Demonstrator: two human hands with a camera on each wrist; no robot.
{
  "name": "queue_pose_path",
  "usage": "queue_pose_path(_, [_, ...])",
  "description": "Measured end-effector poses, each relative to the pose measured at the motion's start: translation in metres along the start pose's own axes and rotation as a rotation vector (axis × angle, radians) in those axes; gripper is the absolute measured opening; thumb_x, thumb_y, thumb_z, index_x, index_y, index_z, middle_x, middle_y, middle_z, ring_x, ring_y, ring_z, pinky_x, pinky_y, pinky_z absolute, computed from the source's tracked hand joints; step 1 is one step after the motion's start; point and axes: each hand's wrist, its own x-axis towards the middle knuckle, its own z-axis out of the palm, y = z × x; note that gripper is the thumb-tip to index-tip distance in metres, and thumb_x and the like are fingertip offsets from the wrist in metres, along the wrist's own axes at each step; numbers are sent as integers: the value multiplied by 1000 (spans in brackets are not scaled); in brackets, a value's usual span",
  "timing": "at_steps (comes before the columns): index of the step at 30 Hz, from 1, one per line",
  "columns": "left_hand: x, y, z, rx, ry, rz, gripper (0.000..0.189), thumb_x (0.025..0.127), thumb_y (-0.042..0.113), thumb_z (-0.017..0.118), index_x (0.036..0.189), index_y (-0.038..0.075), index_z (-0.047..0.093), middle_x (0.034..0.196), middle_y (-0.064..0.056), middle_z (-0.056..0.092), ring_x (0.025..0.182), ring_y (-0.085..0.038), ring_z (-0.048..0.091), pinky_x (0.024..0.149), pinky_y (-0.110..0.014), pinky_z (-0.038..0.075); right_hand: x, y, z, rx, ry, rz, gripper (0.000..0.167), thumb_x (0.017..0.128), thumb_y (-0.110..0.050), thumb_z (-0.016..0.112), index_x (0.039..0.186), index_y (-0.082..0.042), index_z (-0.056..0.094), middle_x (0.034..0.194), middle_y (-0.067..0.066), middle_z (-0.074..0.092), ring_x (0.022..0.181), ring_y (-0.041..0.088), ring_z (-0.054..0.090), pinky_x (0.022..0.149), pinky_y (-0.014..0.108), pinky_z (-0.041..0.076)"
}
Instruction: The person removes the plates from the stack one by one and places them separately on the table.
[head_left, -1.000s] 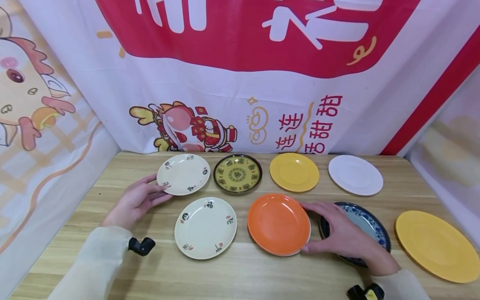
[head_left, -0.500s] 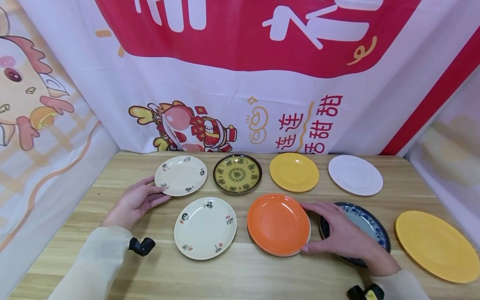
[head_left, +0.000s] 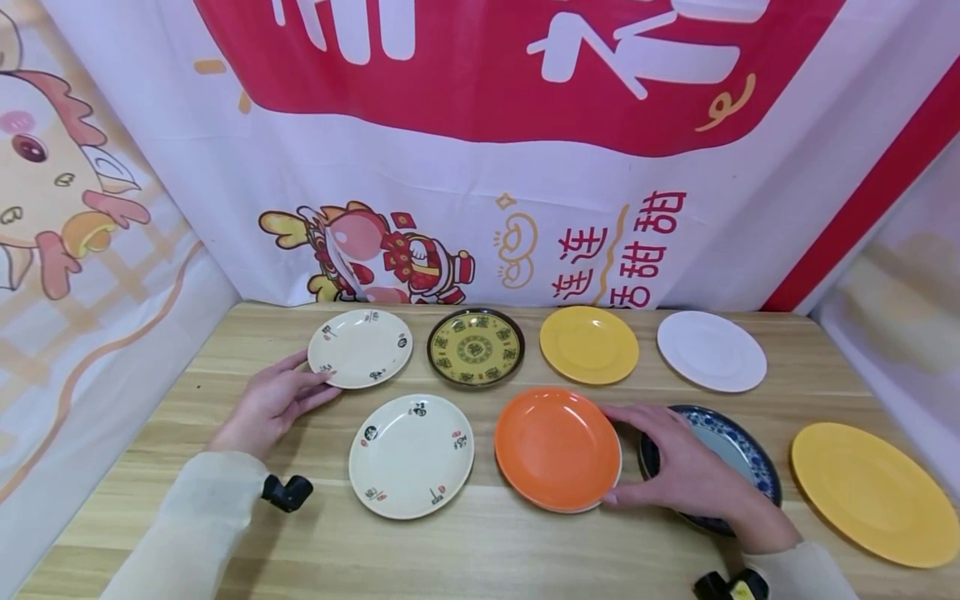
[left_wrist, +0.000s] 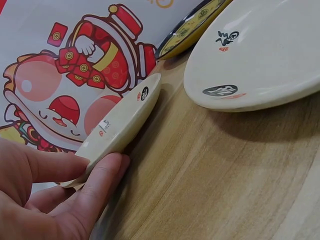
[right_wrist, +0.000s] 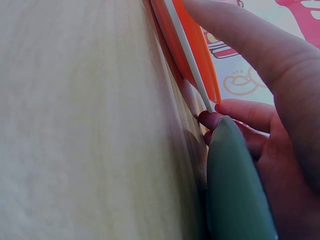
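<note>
At the back left, my left hand pinches the near-left rim of a small cream plate with black and red characters. The left wrist view shows the thumb on top of that plate and fingers beneath, with its edge tipped up from the wood. My right hand grips the right edge of an orange plate, thumb at the near side and fingers at the far side. Under the orange plate a white rim shows. A dark blue-patterned plate lies partly hidden below the right hand.
A second cream plate lies in front of the left one. Along the back stand a brown-rimmed olive plate, a small yellow plate and a white plate. A larger yellow plate sits far right. Printed cloth hangs behind.
The small cream plate has shifted slightly left in my left hand's pinch. My right hand and the orange plate have stayed in place.
</note>
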Motion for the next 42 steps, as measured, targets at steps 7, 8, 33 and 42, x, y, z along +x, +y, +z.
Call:
queue_pose_path(7, [-2,0,1,34,44,10,83,107,-10,49,173,13,3,179,-23,11,91,-5,76,102,-27,63,-1,-1,0,-4,-2,10,94,71,-68,93,152,-38,57,153,1,60,145,36,48,114,85,37])
queue_pose_path(8, [-2,-1,2,47,56,14,83,107,-10,50,173,13,5,178,-25,14,90,-4,76,102,-27,64,-1,-1,0,-4,-3,11,94,71,-68,92,152,-38,56,154,1,60,145,36,48,114,85,37])
queue_pose_path(33, [-1,-6,5,228,157,74,75,103,-7,62,163,-15,18,101,-6,70,79,-5,78,90,-27,68,-1,-1,0,-8,9,-13,94,71,-68,93,152,-37,57,152,0,61,144,35,50,115,85,35])
queue_pose_path(42, [-1,-8,4,221,164,74,75,102,-6,64,162,-14,20,114,-8,61,78,-6,78,89,-27,68,-1,-1,0,-5,13,-17,94,71,-68,93,152,-37,57,152,0,61,143,34,51,116,85,35])
